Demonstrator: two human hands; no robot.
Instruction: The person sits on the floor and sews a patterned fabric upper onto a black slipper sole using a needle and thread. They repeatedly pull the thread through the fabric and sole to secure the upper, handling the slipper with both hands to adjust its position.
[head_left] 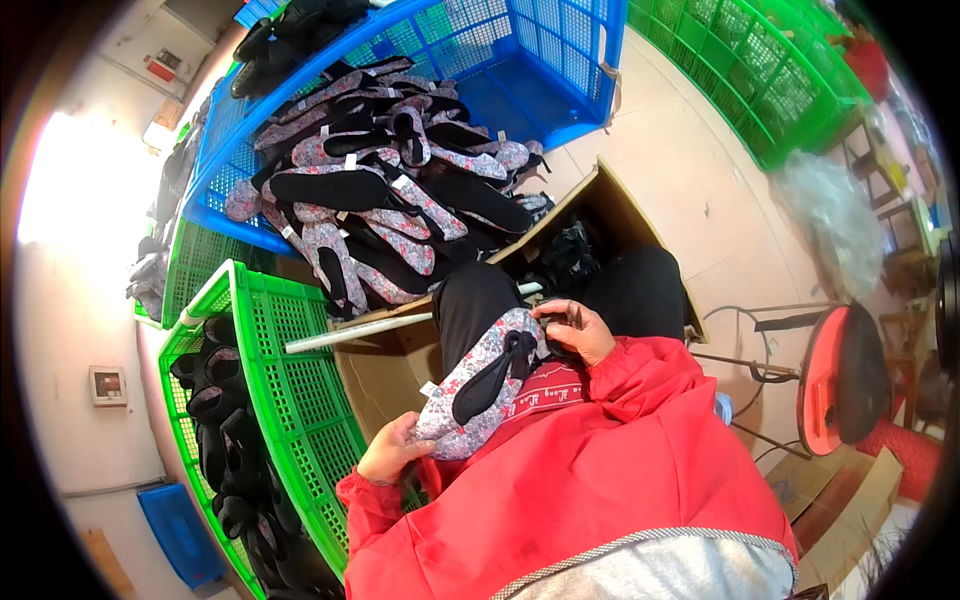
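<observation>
Shoe, floral with a black opening, and here it is, over the lap, right between the two hands! The left hand has its near end, fingers and thumb clamped on it. From that grip the shoe stretches away, forward and to the right, its long axis slanting straight across to the right hand. Over there the fingers are bent at the far end, fingertips close together; whether they pinch the shoe itself, I cannot tell. So each hand has its own end, and neither is clearly nearer the middle. The far end points forward-right, the opening faces up, and toe from heel I can't call. Just left of the left grip, a green crate; ahead of both hands, a shoe pile.
</observation>
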